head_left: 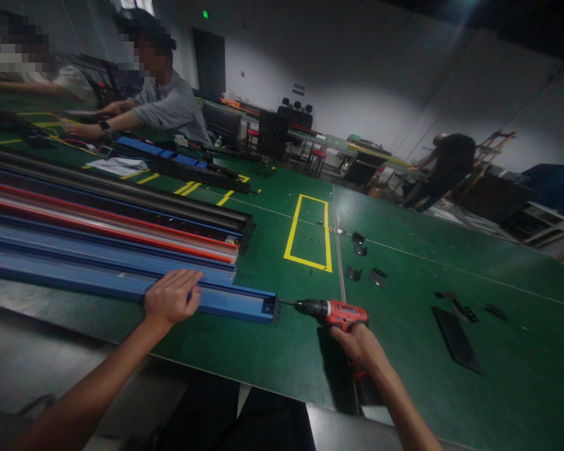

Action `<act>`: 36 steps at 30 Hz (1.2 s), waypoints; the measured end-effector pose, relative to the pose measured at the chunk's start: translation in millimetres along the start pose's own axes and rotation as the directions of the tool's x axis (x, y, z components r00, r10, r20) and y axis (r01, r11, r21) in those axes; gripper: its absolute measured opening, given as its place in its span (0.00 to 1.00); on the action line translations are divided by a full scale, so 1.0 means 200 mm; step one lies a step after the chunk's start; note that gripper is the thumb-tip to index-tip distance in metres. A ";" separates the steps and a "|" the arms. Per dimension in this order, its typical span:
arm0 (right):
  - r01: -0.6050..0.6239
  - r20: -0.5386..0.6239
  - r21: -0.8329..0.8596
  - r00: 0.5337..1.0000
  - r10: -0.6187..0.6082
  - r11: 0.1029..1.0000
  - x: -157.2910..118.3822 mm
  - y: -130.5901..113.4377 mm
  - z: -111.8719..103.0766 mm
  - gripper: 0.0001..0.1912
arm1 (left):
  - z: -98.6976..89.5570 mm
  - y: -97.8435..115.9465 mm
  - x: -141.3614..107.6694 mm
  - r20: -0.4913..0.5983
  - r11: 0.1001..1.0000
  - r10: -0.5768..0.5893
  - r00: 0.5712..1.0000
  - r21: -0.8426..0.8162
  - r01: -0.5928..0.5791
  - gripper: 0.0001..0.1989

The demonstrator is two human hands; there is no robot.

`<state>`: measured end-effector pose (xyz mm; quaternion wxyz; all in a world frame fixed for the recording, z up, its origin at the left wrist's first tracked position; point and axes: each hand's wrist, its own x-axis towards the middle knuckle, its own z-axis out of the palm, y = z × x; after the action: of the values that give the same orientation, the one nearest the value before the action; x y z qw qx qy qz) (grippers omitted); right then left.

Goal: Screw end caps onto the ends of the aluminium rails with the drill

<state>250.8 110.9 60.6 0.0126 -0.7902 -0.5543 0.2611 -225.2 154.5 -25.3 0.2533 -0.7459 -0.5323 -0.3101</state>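
Observation:
A long blue metal channel (244, 302) lies along the front of the green table, with a black end cap (277, 309) at its right end. My left hand (172, 295) is laid over the channel, its fingers curled across the far edge. My right hand (360, 344) is wrapped round the grip of a red and black cordless drill (345, 313). The drill lies level, pointing left. Its long thin bit (287, 302) reaches the end cap; whether it sits in a screw is too small to tell.
More channels, red (207, 246) and black (216, 213), lie behind the blue one. Small black brackets (378, 277) and a flat black piece (457, 341) are on the right. Yellow tape (289, 241) marks a rectangle. A co-worker (169, 106) sits across the table.

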 end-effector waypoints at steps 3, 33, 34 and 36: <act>-0.005 0.003 -0.005 1.000 0.005 1.000 0.00 0.00 0.00 0.19 | 0.00 0.00 0.00 -0.006 1.000 0.015 1.000 -0.006 -0.015 0.19; 0.018 0.019 -0.002 1.000 -0.018 1.000 0.00 0.01 0.00 0.19 | 0.01 0.00 -0.01 0.061 0.990 -0.091 0.994 -0.100 0.097 0.19; 0.018 0.023 -0.002 1.000 -0.018 1.000 0.00 0.01 -0.01 0.19 | 0.01 0.00 -0.01 0.052 0.992 -0.084 0.995 -0.093 0.089 0.19; 0.017 0.026 -0.004 1.000 -0.017 1.000 0.00 0.01 -0.01 0.19 | 0.00 0.00 -0.01 0.030 0.994 -0.069 0.997 -0.077 0.072 0.19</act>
<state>252.9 111.2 60.8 0.0061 -0.7821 -0.5617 0.2699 -225.4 153.7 -26.6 0.2056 -0.7401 -0.5491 -0.3293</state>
